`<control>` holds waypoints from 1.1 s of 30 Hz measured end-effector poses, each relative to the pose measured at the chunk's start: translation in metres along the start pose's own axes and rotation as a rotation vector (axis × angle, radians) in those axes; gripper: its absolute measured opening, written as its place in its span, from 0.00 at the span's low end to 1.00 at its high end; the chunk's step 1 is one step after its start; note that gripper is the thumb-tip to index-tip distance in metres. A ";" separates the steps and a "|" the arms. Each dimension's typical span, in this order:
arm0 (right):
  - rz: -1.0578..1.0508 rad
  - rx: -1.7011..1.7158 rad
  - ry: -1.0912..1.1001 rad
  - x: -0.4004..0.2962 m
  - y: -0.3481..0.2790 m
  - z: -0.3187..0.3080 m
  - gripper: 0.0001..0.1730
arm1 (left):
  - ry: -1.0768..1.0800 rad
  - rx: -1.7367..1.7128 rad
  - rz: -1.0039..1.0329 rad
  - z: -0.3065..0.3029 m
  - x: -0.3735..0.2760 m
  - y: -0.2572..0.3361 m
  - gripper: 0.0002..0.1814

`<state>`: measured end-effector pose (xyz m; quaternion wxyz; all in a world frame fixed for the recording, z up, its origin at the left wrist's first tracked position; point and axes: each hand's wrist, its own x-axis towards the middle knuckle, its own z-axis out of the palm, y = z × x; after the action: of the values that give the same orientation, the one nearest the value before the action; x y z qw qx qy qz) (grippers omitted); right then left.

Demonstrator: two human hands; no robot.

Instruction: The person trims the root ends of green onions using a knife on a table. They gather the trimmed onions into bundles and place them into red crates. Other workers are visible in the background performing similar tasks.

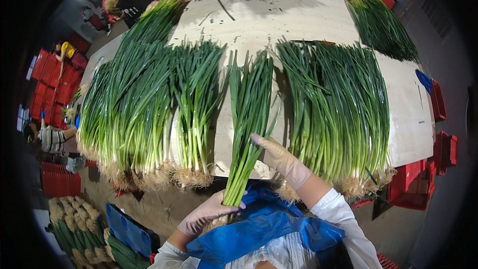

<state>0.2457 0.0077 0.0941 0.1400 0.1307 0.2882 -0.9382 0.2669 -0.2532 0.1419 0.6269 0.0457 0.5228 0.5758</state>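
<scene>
A bunch of green onions (248, 119) slants up from my body over the near edge of the pale table (298, 13), its roots towards me. Gloved, my left hand (214, 209) grips the white stem ends just above the roots. My right hand (278, 155), gloved too, wraps the stalks about halfway up, its thumb lying across them. To the left lies a smaller bundle of green onions (194, 108), with a large pile (130, 116) beyond it. Another wide pile of green onions (336, 108) lies to the right of my right hand.
More green onions (381, 26) lie at the far right corner. Red plastic crates (410, 186) stand by the table's right side, and others are stacked at left (48, 82). A blue crate (129, 228) and rooted bundles (76, 228) sit on the floor. Several people work around the table.
</scene>
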 end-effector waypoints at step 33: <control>0.151 -0.404 0.476 -0.050 0.035 -0.029 0.46 | 0.362 -0.347 0.173 -0.016 0.133 0.011 0.17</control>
<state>0.3086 0.0064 0.0694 0.1608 0.3371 0.4827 -0.7921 0.2203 -0.1554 0.0615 0.4702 -0.1218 0.5139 0.7071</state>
